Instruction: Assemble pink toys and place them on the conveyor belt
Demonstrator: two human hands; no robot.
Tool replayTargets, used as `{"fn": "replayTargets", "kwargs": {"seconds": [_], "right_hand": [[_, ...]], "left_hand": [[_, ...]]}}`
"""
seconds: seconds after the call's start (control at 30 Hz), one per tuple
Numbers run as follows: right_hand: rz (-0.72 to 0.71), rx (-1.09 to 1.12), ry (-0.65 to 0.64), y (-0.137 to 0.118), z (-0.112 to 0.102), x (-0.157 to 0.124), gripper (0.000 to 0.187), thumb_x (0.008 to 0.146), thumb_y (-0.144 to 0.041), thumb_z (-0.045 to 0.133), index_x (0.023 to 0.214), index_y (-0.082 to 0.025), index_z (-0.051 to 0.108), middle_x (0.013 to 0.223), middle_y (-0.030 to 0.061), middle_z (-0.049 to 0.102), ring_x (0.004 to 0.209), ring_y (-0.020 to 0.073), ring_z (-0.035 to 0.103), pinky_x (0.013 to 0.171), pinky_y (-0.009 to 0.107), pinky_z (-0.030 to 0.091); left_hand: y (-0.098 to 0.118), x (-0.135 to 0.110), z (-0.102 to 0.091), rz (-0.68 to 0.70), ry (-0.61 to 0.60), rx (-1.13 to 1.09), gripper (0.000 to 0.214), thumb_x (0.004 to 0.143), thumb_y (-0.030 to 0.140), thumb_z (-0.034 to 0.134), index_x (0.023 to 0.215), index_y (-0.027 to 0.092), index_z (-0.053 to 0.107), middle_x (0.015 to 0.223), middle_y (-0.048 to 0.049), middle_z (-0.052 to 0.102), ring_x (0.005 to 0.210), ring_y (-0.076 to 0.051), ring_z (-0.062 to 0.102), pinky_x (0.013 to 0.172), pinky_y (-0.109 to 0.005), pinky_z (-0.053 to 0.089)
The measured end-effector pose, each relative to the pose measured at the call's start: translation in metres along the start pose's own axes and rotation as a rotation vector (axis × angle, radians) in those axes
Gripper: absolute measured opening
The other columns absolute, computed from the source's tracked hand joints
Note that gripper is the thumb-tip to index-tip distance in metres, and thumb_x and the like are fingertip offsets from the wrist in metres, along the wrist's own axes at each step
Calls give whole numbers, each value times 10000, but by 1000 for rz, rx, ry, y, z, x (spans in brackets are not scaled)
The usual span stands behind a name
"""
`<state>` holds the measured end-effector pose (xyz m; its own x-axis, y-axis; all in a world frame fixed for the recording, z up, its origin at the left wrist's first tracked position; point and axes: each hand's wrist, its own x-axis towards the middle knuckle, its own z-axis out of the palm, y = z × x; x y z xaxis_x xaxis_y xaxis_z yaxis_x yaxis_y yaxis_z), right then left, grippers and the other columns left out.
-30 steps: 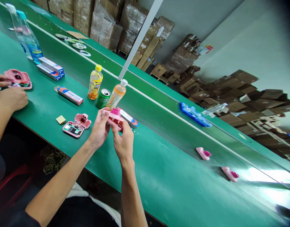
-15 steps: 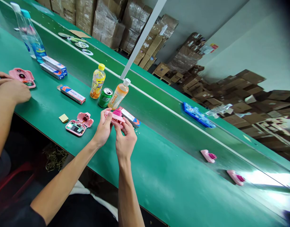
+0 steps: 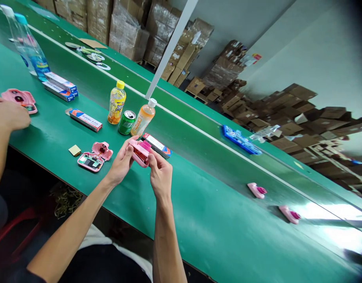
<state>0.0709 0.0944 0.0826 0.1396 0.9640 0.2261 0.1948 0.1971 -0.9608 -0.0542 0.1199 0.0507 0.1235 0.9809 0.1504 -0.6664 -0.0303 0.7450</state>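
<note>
Between my two hands is a pink toy camera (image 3: 139, 158) with a magenta lens piece on top. Its two shell halves stand slightly apart on the near side, and a dark gap with some orange shows inside. My left hand (image 3: 121, 160) is closed round its left end, thumb on top. At the right end, the fingers of my right hand (image 3: 161, 172) pinch the shell. To the left on the bench lies an opened pink camera shell (image 3: 102, 150), its green circuit board (image 3: 91, 162) exposed. Beside it sits a small yellowish square part (image 3: 74, 150).
Beyond my hands stand a green can (image 3: 127, 122), an orange-drink bottle (image 3: 143, 118) and a yellow-capped bottle (image 3: 117, 103). Long narrow boxes (image 3: 85, 119) lie nearby. Two pink cameras (image 3: 257, 190) rest on the belt at right. A co-worker's hand (image 3: 12, 115) works at far left.
The toy camera has turned in my hands, so the gap between its shell halves now faces me. My right hand has shifted to its right end. The whole view has swung slightly.
</note>
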Motion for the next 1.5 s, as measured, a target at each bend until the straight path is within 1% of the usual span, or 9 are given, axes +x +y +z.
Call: {"fn": "replayTargets", "kwargs": {"seconds": [0.3, 0.53, 0.7, 0.87, 0.97, 1.07, 1.17, 1.37, 1.5], "right_hand": [[-39, -1, -52, 14, -5, -4, 460, 879, -505, 723, 1229, -208, 727, 1250, 67, 740, 1171, 251, 689, 1048, 412, 541], [52, -59, -171, 10, -7, -9, 459, 908, -459, 669, 1280, -194, 711, 1347, 65, 683, 1266, 277, 639, 1044, 427, 550], [155, -51, -93, 11, 0, -39, 498, 841, -481, 735, 1232, -180, 664, 1222, 84, 751, 1108, 253, 721, 944, 375, 596], [194, -219, 58, 33, -80, -20, 641, 750, -585, 768, 1210, -159, 638, 1138, 136, 771, 1008, 280, 737, 897, 398, 581], [263, -601, 383, 61, -156, 35, 726, 732, -600, 766, 1265, -132, 614, 1178, 180, 745, 1078, 327, 703, 981, 464, 520], [317, -708, 509, 86, -206, 90, 645, 847, -530, 729, 1281, -73, 592, 1203, 218, 710, 1129, 345, 670, 1034, 540, 470], [291, -745, 548, 99, -226, 122, 436, 961, -437, 664, 1284, -150, 608, 1308, 128, 642, 1183, 281, 629, 1048, 536, 483], [134, -713, 537, 113, -205, 87, 634, 980, -466, 574, 1464, -81, 437, 1508, 244, 453, 1328, 339, 509, 1104, 544, 433], [117, -565, 216, 112, -148, -12, 594, 968, -586, 469, 1320, -119, 573, 1104, 136, 710, 754, 201, 682, 717, 357, 587]], "left_hand": [[-5, -2, -1, -28, 55, -20, 548, 894, 620, 670, 1257, 215, 596, 1138, -47, 707, 957, -136, 676, 799, -200, 525], [-20, -2, -5, 10, 129, 37, 535, 911, 682, 592, 1195, 236, 516, 1077, -26, 632, 937, -143, 641, 806, -241, 527], [-32, -20, -1, 2, 103, 151, 595, 904, 726, 544, 1206, 214, 510, 1118, -61, 616, 983, -178, 642, 860, -288, 534], [-7, -62, -38, 233, 18, 786, 705, 947, 739, 401, 1423, 219, 409, 1479, -164, 451, 1372, -287, 484, 1143, -454, 407], [21, -75, -80, 448, 383, 1360, 703, 924, 636, 590, 1420, 168, 418, 1409, -198, 500, 1366, -344, 457, 1156, -521, 356], [35, -67, -110, 360, 555, 1727, 849, 879, 673, 580, 1460, 84, 389, 1443, -272, 474, 1391, -432, 399, 1129, -591, 336], [31, -53, -124, 188, 427, 1963, 764, 901, 622, 481, 1428, 68, 471, 1492, -291, 461, 1449, -474, 316, 1139, -645, 263], [-10, -62, -104, 256, 160, 2057, 756, 924, 644, 378, 1286, 30, 632, 1469, -318, 506, 1430, -492, 370, 1146, -665, 251], [-42, -93, -53, 320, -37, 2006, 742, 962, 665, 411, 1358, 71, 617, 1510, -292, 488, 1441, -470, 378, 1142, -671, 255]]}}
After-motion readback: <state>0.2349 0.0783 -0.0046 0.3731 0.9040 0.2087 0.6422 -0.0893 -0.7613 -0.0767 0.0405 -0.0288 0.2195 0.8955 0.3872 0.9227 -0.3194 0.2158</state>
